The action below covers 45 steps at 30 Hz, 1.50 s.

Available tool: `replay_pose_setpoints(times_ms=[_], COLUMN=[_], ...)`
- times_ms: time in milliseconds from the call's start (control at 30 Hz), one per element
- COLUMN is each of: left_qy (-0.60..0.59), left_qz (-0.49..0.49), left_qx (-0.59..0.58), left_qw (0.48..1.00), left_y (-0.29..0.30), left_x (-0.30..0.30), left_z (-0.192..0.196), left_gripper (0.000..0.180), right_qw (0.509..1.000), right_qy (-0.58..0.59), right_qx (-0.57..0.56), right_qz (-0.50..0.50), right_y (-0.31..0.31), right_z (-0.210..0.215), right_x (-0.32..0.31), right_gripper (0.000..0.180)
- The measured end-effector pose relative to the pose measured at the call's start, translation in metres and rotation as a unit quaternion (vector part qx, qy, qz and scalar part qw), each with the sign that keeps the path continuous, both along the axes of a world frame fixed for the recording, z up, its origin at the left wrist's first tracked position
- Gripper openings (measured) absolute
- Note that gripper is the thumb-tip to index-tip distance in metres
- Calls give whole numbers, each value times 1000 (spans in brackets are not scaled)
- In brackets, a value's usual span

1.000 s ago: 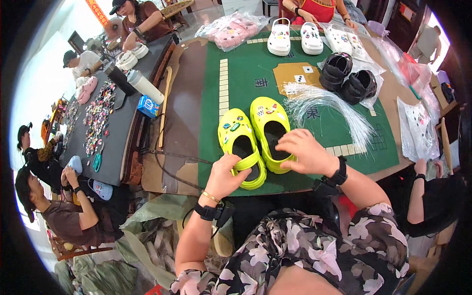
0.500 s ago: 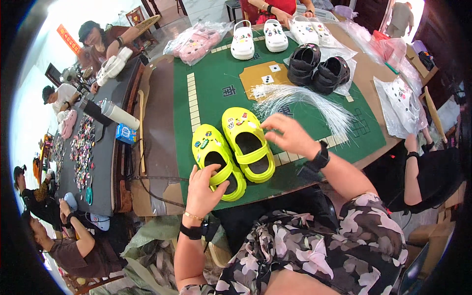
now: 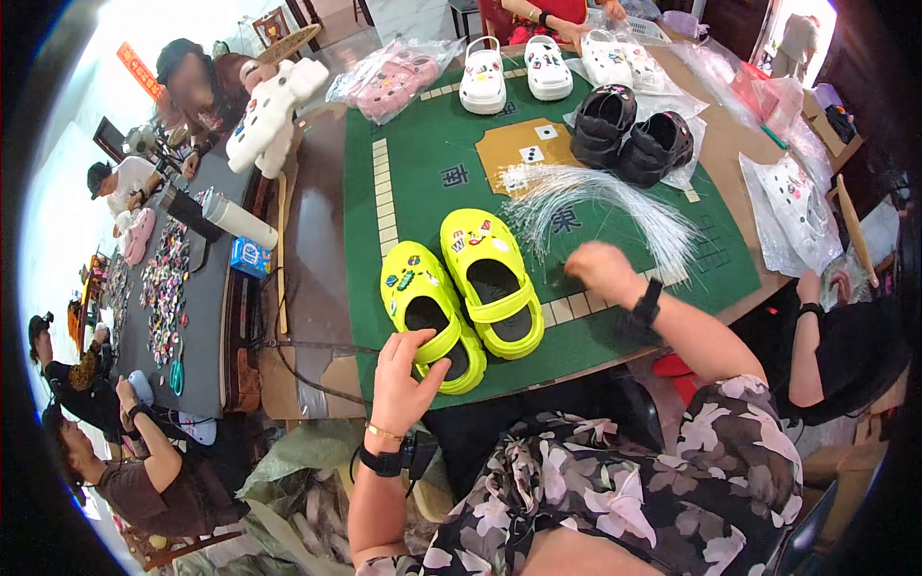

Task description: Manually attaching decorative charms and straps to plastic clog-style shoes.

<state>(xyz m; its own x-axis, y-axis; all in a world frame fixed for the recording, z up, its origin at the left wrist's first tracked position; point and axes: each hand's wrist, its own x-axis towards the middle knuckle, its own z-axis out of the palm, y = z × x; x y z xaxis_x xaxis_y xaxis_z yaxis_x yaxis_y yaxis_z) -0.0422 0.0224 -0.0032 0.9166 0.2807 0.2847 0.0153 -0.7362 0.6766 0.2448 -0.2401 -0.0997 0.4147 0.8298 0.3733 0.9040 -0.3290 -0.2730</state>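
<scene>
Many strands (image 3: pixel 619 204) separate yellow clogs (image 3: pixel 497 305) from black clogs (image 3: pixel 653 152).

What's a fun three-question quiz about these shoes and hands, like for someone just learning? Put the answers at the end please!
1. Which hand is nearer the yellow-green clogs?

2. Pick one. What lies closest to the right hand?
A) the bundle of white strands
B) the teal scissors
C) the blue box

3. Fill the gap: the pink clogs are inside a clear ____.

Key: 1. the left hand; 2. A; 3. bag.
</scene>
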Motion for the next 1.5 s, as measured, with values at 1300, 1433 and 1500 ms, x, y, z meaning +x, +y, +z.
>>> replay_pose_setpoints(times_ms=[1300, 1433, 1500], left_qy=[-122, -164, -189], left_qz=[113, 135, 110], left_qx=[-353, -345, -419], left_qw=[921, 914, 881], left_y=[17, 35, 34], left_x=[9, 10, 16], left_z=[7, 5, 13], left_gripper=[23, 24, 23], right_qw=[990, 992, 989], right_qy=[57, -36, 9], right_qx=[122, 107, 100], right_qz=[32, -62, -106], right_y=[76, 34, 20], right_z=[81, 82, 74], right_x=[-166, -144, -138], right_gripper=[4, 5, 7])
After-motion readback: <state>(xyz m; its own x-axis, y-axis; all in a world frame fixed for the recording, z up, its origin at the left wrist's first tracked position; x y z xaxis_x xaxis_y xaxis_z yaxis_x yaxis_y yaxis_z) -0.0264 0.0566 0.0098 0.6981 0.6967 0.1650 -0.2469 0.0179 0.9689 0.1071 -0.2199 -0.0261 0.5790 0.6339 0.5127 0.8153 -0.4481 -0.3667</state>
